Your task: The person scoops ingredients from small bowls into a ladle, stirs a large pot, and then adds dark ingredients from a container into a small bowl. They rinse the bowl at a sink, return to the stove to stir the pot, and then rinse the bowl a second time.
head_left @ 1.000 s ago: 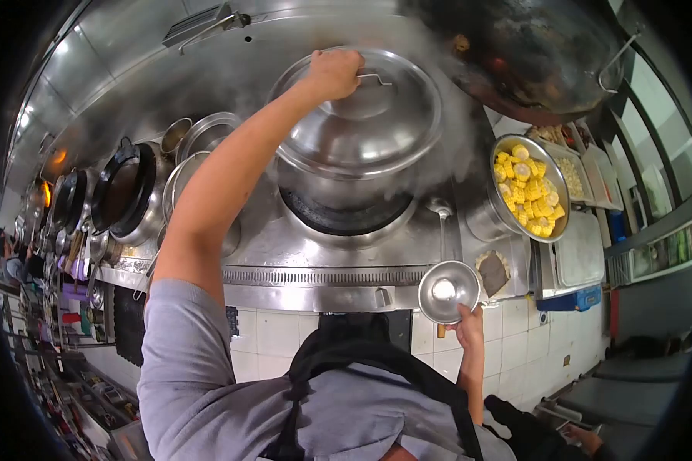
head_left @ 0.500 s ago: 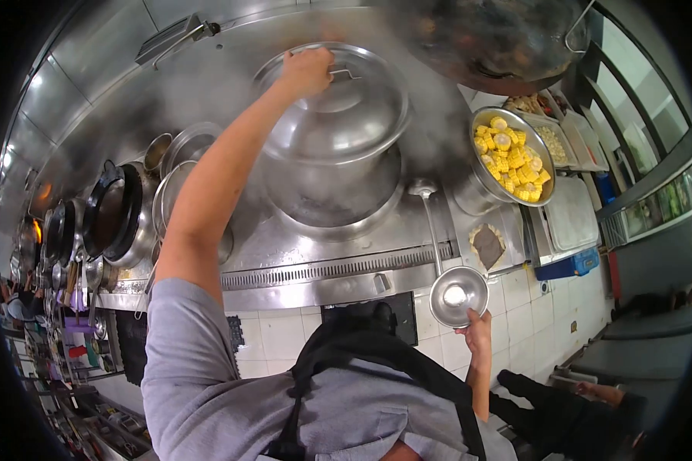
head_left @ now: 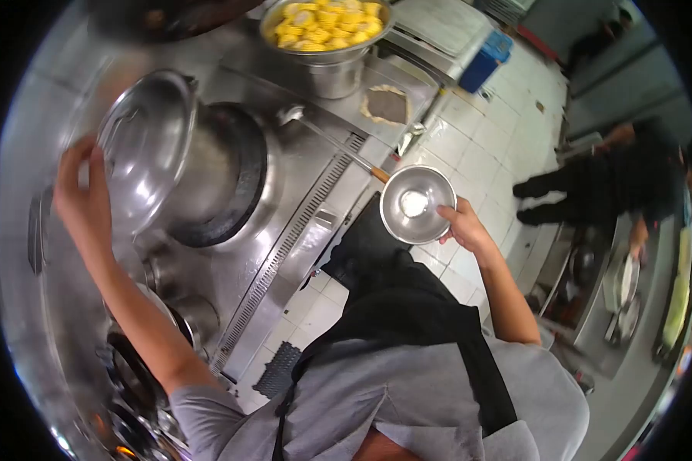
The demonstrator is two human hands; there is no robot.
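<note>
The steel stove fills the left half of the frame and runs from the top down to the lower left. White floor tiles lie to its right. A person in dark clothes stands at the right edge, well apart from the stove.

A wide lid is in the upper left, tilted up on edge over the left side of the pot, which sits in the burner ring. At the top centre is a basin heaped with yellow corn. A blue crate is to its right, and a dark cloth lies just below it.

A small bowl with a white patch in its bottom is right of centre, out over the floor beside the stove's front edge. A ladle lies on the stove, its handle pointing at the bowl.

The left hand is closed on the lid's left rim. The right hand grips the bowl's right rim, fingers clamped on it.
</note>
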